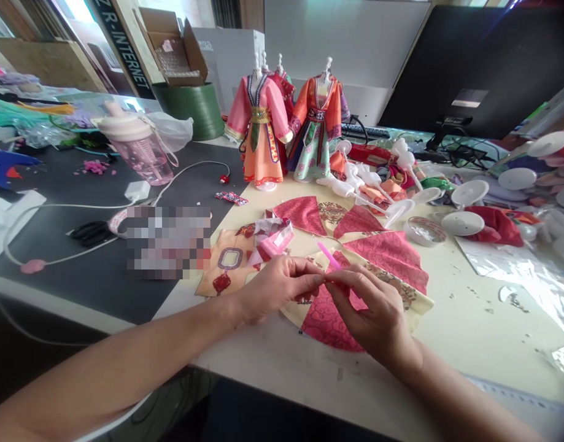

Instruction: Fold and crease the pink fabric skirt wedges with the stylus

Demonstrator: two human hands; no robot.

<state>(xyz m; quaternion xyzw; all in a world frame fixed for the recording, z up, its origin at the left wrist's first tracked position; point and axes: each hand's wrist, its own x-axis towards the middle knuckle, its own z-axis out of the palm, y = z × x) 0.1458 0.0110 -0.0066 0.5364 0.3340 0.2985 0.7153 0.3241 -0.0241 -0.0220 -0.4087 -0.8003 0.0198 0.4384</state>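
Pink stick up in the air, right there between your two hands, above the middle of the work! It's slim, and its long axis tilts from your near right up toward the far left, with the free tip pointing far. Your right hand is the closer one: its fingers are pinched around the lower end, hiding it from view. Your left hand comes in from the near left, fingers curled, and its fingertips meet the stick right at the pinch, though from here I can't tell if they're gripping it or only touching it. Neither hand is open. Under your hands lies a fan of pink fabric with a cream border, spread flat on the cream board. To its left sits a cream panel with a red knot print, with folded scraps on top. Farther off, two dolls' gowns stand on display, the pink gown and the orange gown. Off to your right are white stand bases and a tape roll, and on the dark mat at left lie black scissors.
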